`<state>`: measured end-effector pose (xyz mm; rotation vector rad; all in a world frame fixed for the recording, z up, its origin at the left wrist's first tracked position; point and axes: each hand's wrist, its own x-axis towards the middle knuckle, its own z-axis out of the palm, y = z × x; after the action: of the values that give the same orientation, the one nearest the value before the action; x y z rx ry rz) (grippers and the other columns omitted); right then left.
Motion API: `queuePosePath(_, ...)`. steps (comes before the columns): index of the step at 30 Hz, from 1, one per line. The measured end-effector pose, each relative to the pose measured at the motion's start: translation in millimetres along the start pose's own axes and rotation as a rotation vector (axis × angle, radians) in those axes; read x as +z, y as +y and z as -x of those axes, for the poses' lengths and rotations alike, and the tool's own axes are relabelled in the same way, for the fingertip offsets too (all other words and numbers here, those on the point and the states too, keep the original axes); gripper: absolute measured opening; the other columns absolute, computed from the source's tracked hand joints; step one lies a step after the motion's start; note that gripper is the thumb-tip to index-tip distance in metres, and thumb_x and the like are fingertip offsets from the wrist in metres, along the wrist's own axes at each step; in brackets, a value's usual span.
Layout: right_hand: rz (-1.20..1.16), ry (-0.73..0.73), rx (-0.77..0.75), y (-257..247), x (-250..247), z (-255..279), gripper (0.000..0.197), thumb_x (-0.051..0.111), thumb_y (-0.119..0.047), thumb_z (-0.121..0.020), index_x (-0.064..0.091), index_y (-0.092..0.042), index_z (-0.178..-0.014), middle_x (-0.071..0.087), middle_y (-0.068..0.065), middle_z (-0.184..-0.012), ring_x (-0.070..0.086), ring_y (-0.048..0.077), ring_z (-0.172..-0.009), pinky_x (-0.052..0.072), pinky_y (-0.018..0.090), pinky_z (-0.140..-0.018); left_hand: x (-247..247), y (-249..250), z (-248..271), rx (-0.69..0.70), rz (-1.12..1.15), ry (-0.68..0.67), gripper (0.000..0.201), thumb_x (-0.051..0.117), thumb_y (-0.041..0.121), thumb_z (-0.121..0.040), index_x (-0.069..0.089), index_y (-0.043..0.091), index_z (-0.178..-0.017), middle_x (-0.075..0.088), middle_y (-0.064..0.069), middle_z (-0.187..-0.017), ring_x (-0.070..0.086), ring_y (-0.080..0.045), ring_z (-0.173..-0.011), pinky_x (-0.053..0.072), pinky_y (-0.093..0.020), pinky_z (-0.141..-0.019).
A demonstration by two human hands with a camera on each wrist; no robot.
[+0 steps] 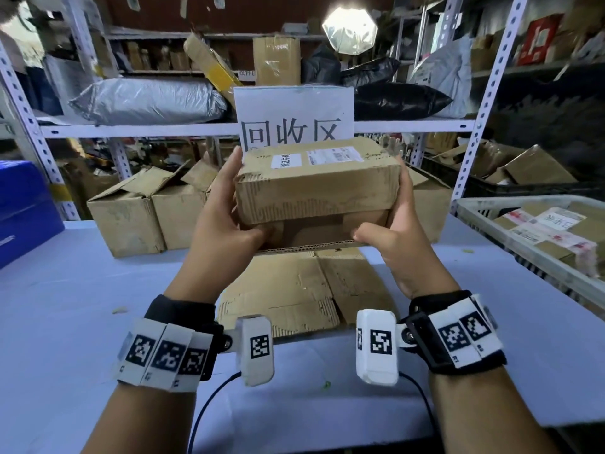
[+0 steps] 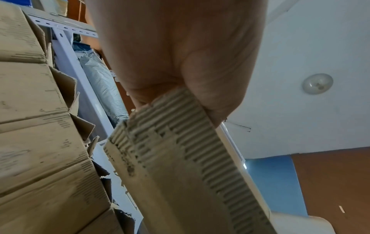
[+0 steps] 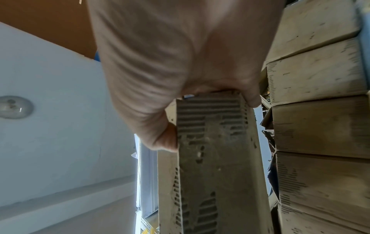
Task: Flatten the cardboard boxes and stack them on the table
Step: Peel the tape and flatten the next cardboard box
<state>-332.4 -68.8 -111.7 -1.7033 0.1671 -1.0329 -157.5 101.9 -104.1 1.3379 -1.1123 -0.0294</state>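
Both the left hand (image 1: pixel 226 208) and right hand (image 1: pixel 397 224) clasp the unflattened box (image 1: pixel 316 185), one grip at each end, above the flattened cardboard (image 1: pixel 304 290) on the tabletop (image 1: pixel 82 306); more boxes (image 1: pixel 147 208) wait beyond.

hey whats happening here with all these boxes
A person is holding a worn cardboard box up over the table, the left hand gripping one end and the right hand the other. The box has not been flattened yet; its underside looks open. A flattened piece of cardboard already lies on the table below it, and more unflattened boxes stand behind.
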Motion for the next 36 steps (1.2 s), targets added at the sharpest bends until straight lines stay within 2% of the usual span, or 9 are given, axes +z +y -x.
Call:
queuePosePath(5,0.04,0.016,0.018,3,-1,1,0.084,0.062,-0.015,-0.067,0.039,-0.031,-0.146,0.07,-0.003,-0.108,0.067,0.014,-0.098,0.056,0.039,-0.087,-1,2,1,-0.001,0.048,0.009,0.098,0.066,-0.016,-0.088,0.023,0.036,-0.159,0.055,0.014,-0.145,0.06,-0.004,-0.126,0.055,-0.023,-0.092)
queuePosePath(11,-0.012,0.112,-0.046,-1,-4,6,0.076,0.054,0.003,-0.081,0.042,-0.02,-0.152,0.062,-0.001,-0.137,0.058,0.018,-0.127,0.05,0.051,-0.104,-2,14,2,-0.082,0.114,0.001,0.086,0.067,0.059,-0.078,0.034,0.038,-0.155,0.059,0.016,-0.141,0.06,-0.001,-0.123,0.049,-0.024,-0.102)
queuePosePath(17,0.147,-0.111,-0.071,3,-3,8,0.085,0.065,0.007,-0.087,0.028,-0.024,-0.157,0.06,-0.017,-0.137,0.052,0.001,-0.131,0.044,0.017,-0.103,0,8,1,-0.155,0.056,0.069,0.046,0.043,0.052,-0.101,0.043,0.036,-0.145,0.056,0.009,-0.133,0.048,-0.013,-0.13,0.04,-0.048,-0.116)
queuePosePath(20,0.242,-0.163,-0.071,3,-1,9,0.092,0.071,-0.009,-0.086,0.021,-0.036,-0.158,0.057,-0.023,-0.138,0.051,0.006,-0.132,0.041,0.017,-0.106,1,9,-2,-0.228,0.202,0.182,0.072,0.04,0.071,-0.086,0.047,0.028,-0.143,0.062,0.01,-0.134,0.054,-0.01,-0.132,0.04,-0.049,-0.116)
queuePosePath(23,0.332,-0.18,-0.079,2,2,9,0.096,0.071,-0.022,-0.083,0.016,-0.046,-0.157,0.057,-0.014,-0.14,0.051,0.02,-0.133,0.039,0.036,-0.114,1,4,-4,-0.257,0.239,0.257,0.059,0.037,0.066,-0.098,0.045,0.033,-0.146,0.068,0.02,-0.118,0.063,0.003,-0.109,0.046,-0.045,-0.111)
queuePosePath(27,0.358,-0.188,-0.11,1,6,11,0.093,0.069,-0.014,-0.085,0.019,-0.046,-0.156,0.05,-0.032,-0.141,0.048,-0.003,-0.132,0.035,0.017,-0.11,-1,-3,-6,-0.25,0.26,0.322,0.04,0.033,0.06,-0.105,0.045,0.042,-0.138,0.069,0.032,-0.108,0.065,0.008,-0.106,0.055,-0.042,-0.1)
queuePosePath(31,0.411,-0.148,-0.129,1,7,11,0.093,0.069,-0.019,-0.083,0.019,-0.058,-0.151,0.059,-0.014,-0.136,0.051,0.028,-0.13,0.042,0.041,-0.112,1,-5,-7,-0.207,0.221,0.36,0.022,0.045,0.047,-0.106,0.047,0.039,-0.127,0.069,0.036,-0.101,0.064,0.014,-0.099,0.057,-0.028,-0.094)
queuePosePath(33,0.43,-0.149,-0.119,1,5,9,0.094,0.071,-0.018,-0.086,0.017,-0.053,-0.154,0.056,0.006,-0.139,0.05,0.032,-0.13,0.041,0.05,-0.112,3,-6,-8,-0.167,0.186,0.381,0.035,0.065,0.024,-0.1,0.043,0.033,-0.126,0.071,0.028,-0.104,0.066,0.011,-0.098,0.054,-0.014,-0.083)
queuePosePath(36,0.443,-0.142,-0.132,3,5,8,0.093,0.071,-0.016,-0.087,0.017,-0.05,-0.155,0.05,-0.006,-0.148,0.048,0.017,-0.135,0.04,0.04,-0.114,2,-7,-9,-0.093,0.125,0.418,0.067,0.076,0.001,-0.088,0.036,0.017,-0.138,0.058,0.0,-0.132,0.06,-0.006,-0.117,0.049,-0.017,-0.093)
